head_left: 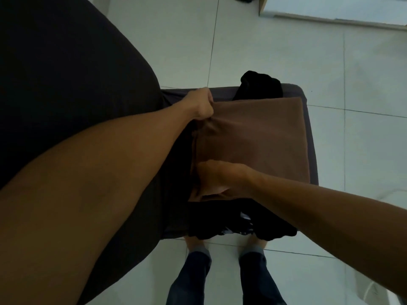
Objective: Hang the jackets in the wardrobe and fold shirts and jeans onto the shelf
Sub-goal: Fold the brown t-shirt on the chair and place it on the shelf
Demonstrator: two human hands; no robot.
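Two bare hands work on a brown shirt [264, 137] spread over a dark upholstered seat [308, 133], seen from a head-worn camera looking straight down. The shirt lies mostly flat, filling the seat from its far edge towards its near edge, with its right side running just inside the seat's right edge.

The left hand [201, 105] is clenched on the shirt's far-left corner, fabric bunched in the fist and pulled slightly up so that creases fan out from the grip. The right hand [220, 183] is at the shirt's near-left corner, fingers curled on the cloth there; it appears to be gripping the edge, though the exact pinch is hidden under the hand.

A black garment [259, 84] sits crumpled at the seat's far edge, partly under the shirt. More black clothing [237, 221] (with a glimpse of something pale and patterned in it) hangs over the near edge. Below that, the person's feet and jeans-clad ankles [193, 260] stand on pale floor tiles [286, 51]. A large dark rounded cushion or armrest [66, 84] fills the left of the view.

The shirt looks light, soft and limp, with no stiffness, so it would probably sag and wrinkle if lifted from one point. Holding two corners of one side, as now, seems the sensible way to carry that side across for a fold while keeping it taut.
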